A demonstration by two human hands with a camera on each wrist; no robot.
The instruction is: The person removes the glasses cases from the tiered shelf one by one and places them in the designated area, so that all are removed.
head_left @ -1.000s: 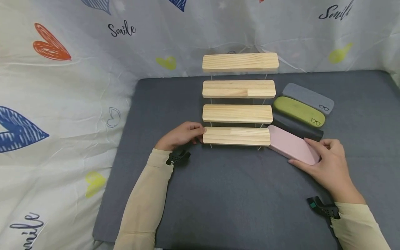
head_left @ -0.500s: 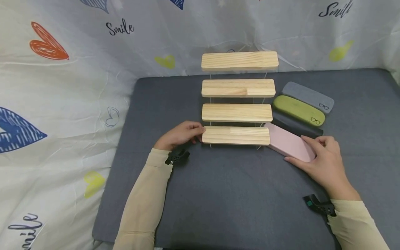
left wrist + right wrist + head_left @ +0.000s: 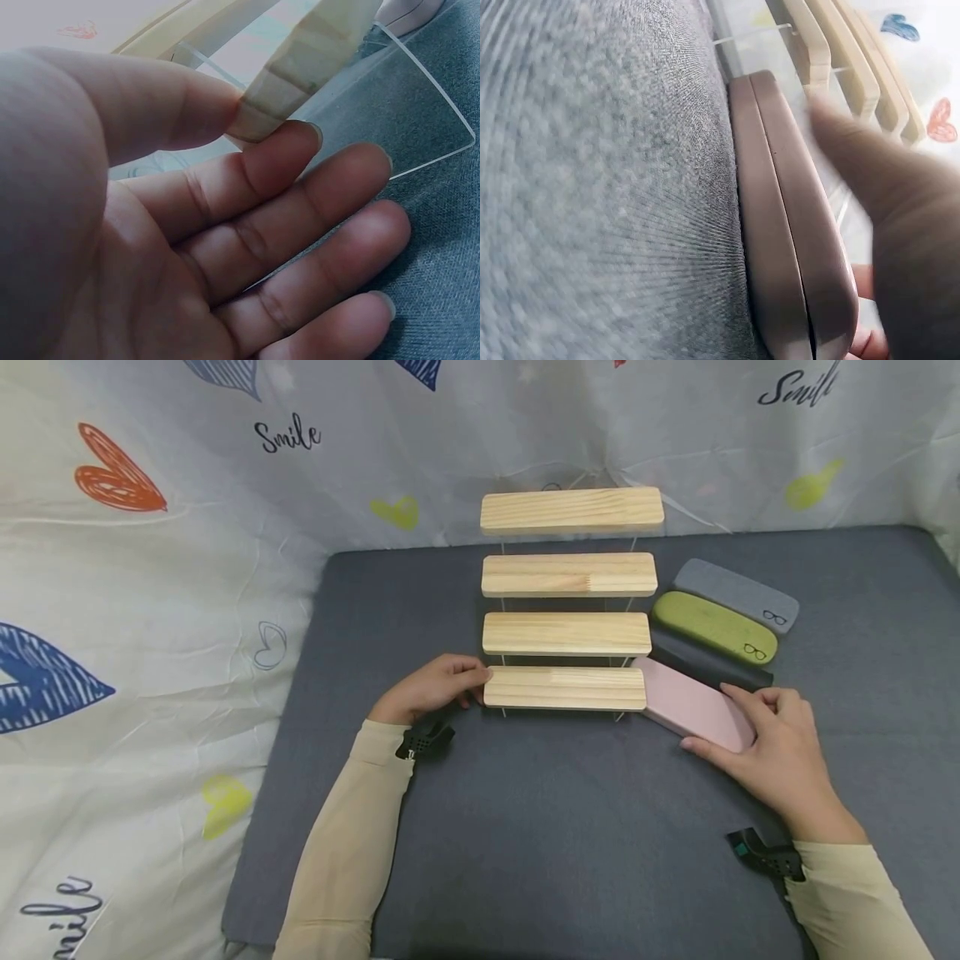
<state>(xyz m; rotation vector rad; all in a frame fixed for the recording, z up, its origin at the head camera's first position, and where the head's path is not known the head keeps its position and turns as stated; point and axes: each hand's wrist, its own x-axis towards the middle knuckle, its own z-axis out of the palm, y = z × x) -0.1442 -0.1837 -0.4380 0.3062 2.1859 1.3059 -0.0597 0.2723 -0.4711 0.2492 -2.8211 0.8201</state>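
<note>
A tiered stand has several pale wooden slats (image 3: 566, 687) on clear side panels (image 3: 431, 105). My left hand (image 3: 435, 685) pinches the left end of the lowest slat between thumb and index finger; the other fingers extend below it in the left wrist view. To the right, my right hand (image 3: 783, 760) grips the outer end of a pink glasses case (image 3: 693, 703), thumb along the near side and fingers at the far side. The case lies flat and slanted on the grey surface, its inner end hidden beneath the lowest slat. Its lid seam shows in the right wrist view.
Behind the pink case lie a black case (image 3: 708, 660), a green glasses case (image 3: 716, 625) and a grey glasses case (image 3: 738, 593), side by side near the stand's right end. A printed white cloth (image 3: 450, 443) hangs behind the grey table (image 3: 570, 843).
My right hand has slid the pink glasses case slightly left and away from me, its inner end going farther under the lowest slat. The left hand keeps its place on the stand.
</note>
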